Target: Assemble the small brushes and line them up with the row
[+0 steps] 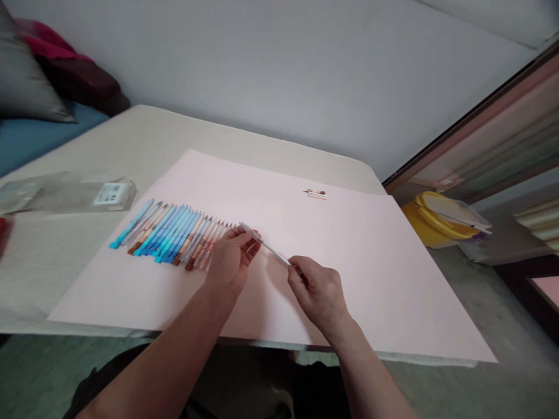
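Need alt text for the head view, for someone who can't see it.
Over a pale pink sheet, a person's left hand holds a slim whitish tube, and the right hand a thin white rod running up to it. Beside the left hand lies a row of blue, brown and pinkish pens; small slender pieces lie farther back.

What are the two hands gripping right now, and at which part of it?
The left hand holds a pale pen barrel near where a thin white rod meets it; the right hand grips the rod's near end, partly hidden.
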The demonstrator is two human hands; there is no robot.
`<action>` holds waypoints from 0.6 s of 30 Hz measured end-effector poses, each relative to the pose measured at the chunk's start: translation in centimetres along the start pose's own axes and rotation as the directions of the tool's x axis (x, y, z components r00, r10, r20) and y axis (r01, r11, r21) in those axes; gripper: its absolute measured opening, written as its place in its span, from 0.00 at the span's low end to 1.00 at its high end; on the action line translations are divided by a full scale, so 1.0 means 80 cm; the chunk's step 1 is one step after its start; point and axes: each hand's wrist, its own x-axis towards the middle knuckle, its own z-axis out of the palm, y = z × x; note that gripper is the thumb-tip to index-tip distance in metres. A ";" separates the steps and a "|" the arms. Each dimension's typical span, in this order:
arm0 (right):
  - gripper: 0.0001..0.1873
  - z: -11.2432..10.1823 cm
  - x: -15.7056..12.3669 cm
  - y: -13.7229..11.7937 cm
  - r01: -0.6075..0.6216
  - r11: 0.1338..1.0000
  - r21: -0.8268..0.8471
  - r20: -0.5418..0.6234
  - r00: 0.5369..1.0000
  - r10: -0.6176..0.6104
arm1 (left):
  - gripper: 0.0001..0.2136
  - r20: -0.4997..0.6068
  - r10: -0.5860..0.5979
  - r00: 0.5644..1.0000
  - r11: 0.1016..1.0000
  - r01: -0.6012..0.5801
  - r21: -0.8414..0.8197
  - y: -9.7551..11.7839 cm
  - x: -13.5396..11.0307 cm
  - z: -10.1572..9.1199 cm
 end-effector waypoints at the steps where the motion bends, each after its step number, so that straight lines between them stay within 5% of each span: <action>1: 0.06 0.000 0.000 -0.001 0.001 1.000 -0.001 0.000 1.000 -0.001 | 0.05 0.000 0.008 1.000 1.000 -0.008 0.005 0.000 -0.001 0.001; 18: 0.07 0.001 0.000 -0.001 -0.020 1.000 -0.012 0.047 0.999 0.020 | 0.06 0.038 -0.041 0.998 0.999 0.040 0.026 -0.008 -0.015 0.010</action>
